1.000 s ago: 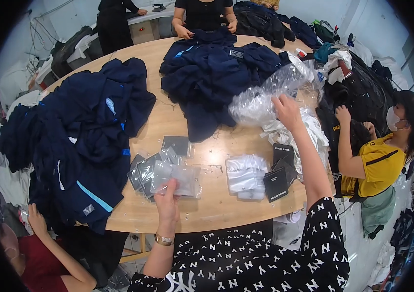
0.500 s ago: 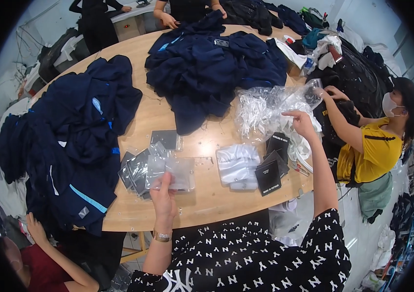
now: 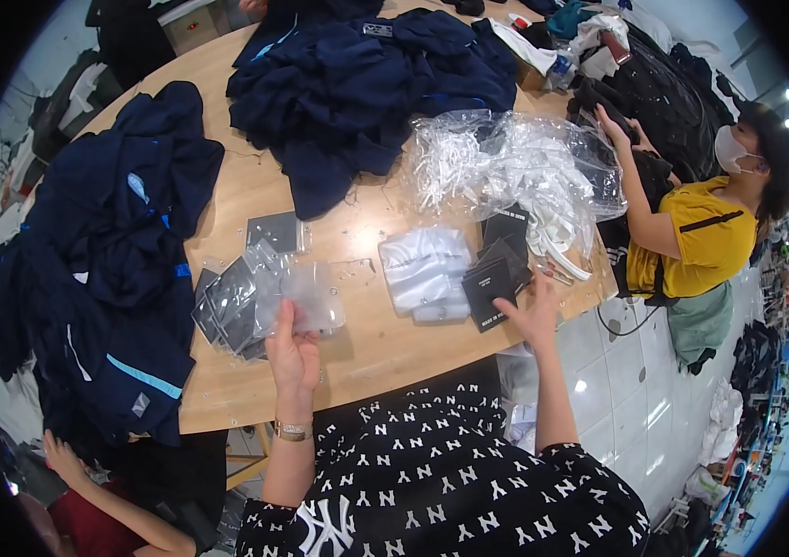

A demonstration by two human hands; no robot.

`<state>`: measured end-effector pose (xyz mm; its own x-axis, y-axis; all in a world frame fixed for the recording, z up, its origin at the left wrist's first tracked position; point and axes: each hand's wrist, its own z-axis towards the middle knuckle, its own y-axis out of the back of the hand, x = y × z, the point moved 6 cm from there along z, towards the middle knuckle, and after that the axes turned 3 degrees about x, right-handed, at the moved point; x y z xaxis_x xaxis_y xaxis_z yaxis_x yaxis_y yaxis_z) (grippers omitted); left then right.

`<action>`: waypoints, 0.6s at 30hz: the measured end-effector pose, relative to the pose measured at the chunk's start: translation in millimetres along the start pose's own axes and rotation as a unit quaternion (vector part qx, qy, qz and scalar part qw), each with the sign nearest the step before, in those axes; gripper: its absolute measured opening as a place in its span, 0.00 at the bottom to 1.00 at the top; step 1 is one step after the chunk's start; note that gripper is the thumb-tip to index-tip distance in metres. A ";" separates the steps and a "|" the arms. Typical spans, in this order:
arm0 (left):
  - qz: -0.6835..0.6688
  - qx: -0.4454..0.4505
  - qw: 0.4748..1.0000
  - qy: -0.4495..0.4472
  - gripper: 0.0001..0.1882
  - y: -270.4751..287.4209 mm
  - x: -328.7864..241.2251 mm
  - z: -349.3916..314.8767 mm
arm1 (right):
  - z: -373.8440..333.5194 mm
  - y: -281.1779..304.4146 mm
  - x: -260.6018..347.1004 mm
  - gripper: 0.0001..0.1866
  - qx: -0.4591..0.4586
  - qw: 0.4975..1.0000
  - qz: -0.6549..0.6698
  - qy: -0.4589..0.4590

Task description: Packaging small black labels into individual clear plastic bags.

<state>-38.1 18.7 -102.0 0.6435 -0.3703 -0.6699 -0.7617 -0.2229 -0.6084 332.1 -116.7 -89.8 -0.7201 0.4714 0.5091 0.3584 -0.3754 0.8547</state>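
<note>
Pinched between thumb and curled fingers, a clear bag (image 3: 318, 299) was grasped in the left hand (image 3: 292, 357) by its near edge. I judged the edge hold sensible: limp film sags, and this kept most of the sheet flat and uncovered. Single or several layers: could not tell.

Right hand (image 3: 536, 311): unclenched, gripping nothing that I could see, fingers spread and thumb toward the near edge of the black cards (image 3: 485, 295). Contact with the top card uncertain from my view. The cards lay overlapped and fanned near the table's right end; I took the stagger as useful, since it left edges exposed to a thumb.

Just left of them, touching or nearly so, I noted a stack of white film packets (image 3: 424, 265), lying flat, probably since slick film slides if piled high. Further left, partly under the held bag, lay a loose heap of sleeved dark cards (image 3: 230, 302).

Beyond the black cards sat a large clear sack (image 3: 492, 158) of white pieces. Navy garments (image 3: 125, 241) were heaped on the left and far sides, leaving bare table (image 3: 367, 357) between my two hands, presumably as working room.
</note>
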 end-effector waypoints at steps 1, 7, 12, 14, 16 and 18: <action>-0.006 0.004 1.000 0.008 0.08 -3.4 2.2 0.2 | -4.1 -5.7 5.6 0.42 0.008 0.999 -0.048 0.019; -0.017 0.017 1.000 0.006 0.10 -11.2 2.1 -8.5 | 10.8 35.8 76.0 0.30 -0.104 0.956 0.268 0.065; -0.059 0.076 0.995 0.021 0.10 -30.9 2.7 -16.7 | -16.8 146.9 223.7 0.10 0.143 0.507 0.780 0.339; -0.228 0.221 0.936 0.152 0.07 -64.7 -4.3 -44.3 | -30.4 185.2 258.5 0.11 0.251 0.404 0.727 0.495; -0.309 0.408 0.838 0.189 0.08 -89.8 -9.4 -71.3 | -41.6 203.5 285.7 0.15 0.194 0.170 0.818 0.514; -0.312 0.578 0.724 0.210 0.10 -133.1 -37.4 -128.1 | -61.5 214.3 276.4 0.17 0.150 0.208 0.772 0.582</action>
<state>29.5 -53.3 58.5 0.5694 -0.8190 -0.0704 0.3963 0.3486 -0.8493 173.4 -115.9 227.9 0.7969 -0.6038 -0.0193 0.5915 0.7863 -0.1785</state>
